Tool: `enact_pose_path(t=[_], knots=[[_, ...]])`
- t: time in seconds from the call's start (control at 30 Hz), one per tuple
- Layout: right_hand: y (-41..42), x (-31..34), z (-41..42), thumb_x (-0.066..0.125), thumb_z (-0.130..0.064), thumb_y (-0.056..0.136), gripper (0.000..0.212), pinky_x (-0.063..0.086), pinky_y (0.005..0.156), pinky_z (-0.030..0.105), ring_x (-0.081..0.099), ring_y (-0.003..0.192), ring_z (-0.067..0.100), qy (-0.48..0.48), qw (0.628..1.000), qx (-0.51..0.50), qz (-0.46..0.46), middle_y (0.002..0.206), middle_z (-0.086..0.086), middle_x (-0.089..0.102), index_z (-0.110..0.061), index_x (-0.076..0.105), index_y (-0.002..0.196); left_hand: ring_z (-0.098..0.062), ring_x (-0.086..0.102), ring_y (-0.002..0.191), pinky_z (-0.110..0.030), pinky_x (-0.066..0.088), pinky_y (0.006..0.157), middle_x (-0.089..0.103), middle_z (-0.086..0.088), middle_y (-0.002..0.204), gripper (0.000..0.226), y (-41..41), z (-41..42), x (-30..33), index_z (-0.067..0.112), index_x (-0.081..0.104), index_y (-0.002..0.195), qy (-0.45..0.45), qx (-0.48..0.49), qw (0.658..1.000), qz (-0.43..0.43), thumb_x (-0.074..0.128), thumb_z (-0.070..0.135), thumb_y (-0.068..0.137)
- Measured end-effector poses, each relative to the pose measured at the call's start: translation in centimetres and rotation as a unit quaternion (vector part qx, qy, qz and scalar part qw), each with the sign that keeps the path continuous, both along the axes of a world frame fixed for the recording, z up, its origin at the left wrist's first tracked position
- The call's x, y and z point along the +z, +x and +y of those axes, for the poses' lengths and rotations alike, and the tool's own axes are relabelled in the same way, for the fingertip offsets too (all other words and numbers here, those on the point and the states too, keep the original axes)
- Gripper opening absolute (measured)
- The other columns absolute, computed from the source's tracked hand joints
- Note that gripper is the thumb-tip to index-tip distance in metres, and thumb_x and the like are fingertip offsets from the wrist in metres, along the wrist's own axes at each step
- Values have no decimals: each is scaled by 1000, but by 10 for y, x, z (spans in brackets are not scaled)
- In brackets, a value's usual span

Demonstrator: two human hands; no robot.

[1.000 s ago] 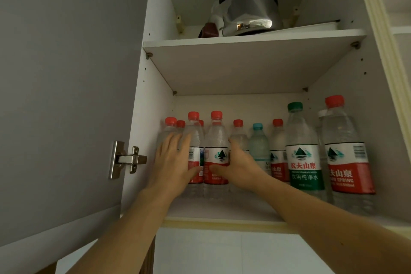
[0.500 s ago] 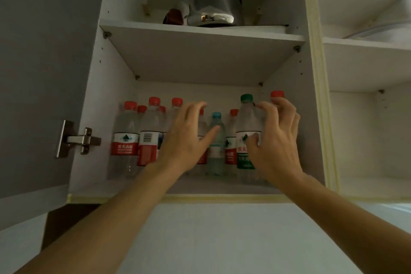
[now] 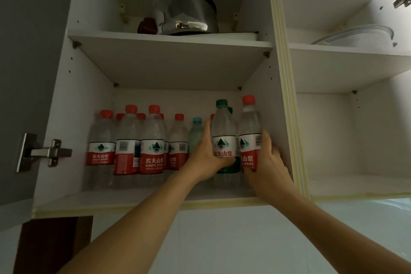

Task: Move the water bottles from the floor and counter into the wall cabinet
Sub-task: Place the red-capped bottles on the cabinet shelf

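Wall cabinet (image 3: 275,118) open, white inside, door (image 3: 24,73) swung out far left of both grips, hinge (image 3: 44,151) on its inner face. Upper shelf (image 3: 169,51) overhead, carrying a shiny steel kettle (image 3: 189,15) well above the grips. Second compartment right of the right grip, with a clear lid (image 3: 355,36) on its upper shelf. Lower shelf (image 3: 111,198) just under both grips, crowded with upright water bottles (image 3: 153,144): red-capped rows left of the left grip, one blue-capped bottle (image 3: 196,133) just behind its thumb. Green-capped bottle (image 3: 223,140) upright, held by the left grip (image 3: 209,162), thumb raised along its left side, fingers curled across the label's lower edge. Red-capped bottle (image 3: 250,140) touching the green-capped one, nearest the cabinet's right wall, held by the right grip (image 3: 266,160), fingers wrapped round its right side, thumb under the label. Both forearms reaching up from below.
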State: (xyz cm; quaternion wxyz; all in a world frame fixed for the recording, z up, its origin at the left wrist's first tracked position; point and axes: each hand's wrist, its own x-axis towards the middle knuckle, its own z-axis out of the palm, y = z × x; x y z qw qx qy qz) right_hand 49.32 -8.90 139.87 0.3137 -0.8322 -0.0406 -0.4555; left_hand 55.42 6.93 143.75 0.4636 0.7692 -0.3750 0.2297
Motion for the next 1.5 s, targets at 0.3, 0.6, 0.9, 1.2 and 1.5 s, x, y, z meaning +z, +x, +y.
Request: enact_pose_path(t=[0.3,0.6,0.9,1.2,1.5], knots=[[6,5,9,75,-27,91,109,52,97,48,58,117,30,-27,999,32,4,139,10,45,-38,-10,158,-6,67,111,-35,58,94,57,20,124,131,5,18,4,52,-19,153,36,-11,999,7,79,1,82],[13,7,29,78,-38,87,115,52,100,50,59,122,31,-54,996,75,16,146,11,41,-42,-14,156,5,67,104,-29,60,87,55,34,115,132,7,61,1,77,-17,134,37,24,999,-23,82,8,80],[36,33,63,88,-31,77,143,45,108,56,59,122,32,-106,984,105,97,145,21,45,-38,-35,150,-9,60,116,-41,51,105,47,0,148,134,6,81,-5,53,-28,148,69,162,983,-50,82,17,83],[53,40,72,87,-24,79,144,43,112,49,58,125,29,-139,975,111,134,147,16,47,-27,-37,151,-30,40,136,-47,46,107,25,-11,155,125,6,79,-20,48,-26,151,204,353,906,-118,80,36,85],[63,41,73,85,-23,81,138,42,112,52,58,126,31,-139,973,118,140,144,17,53,-23,-33,154,-38,-28,149,-65,-12,116,-39,-5,158,134,28,103,6,49,-29,148,337,438,800,-231,66,87,61]])
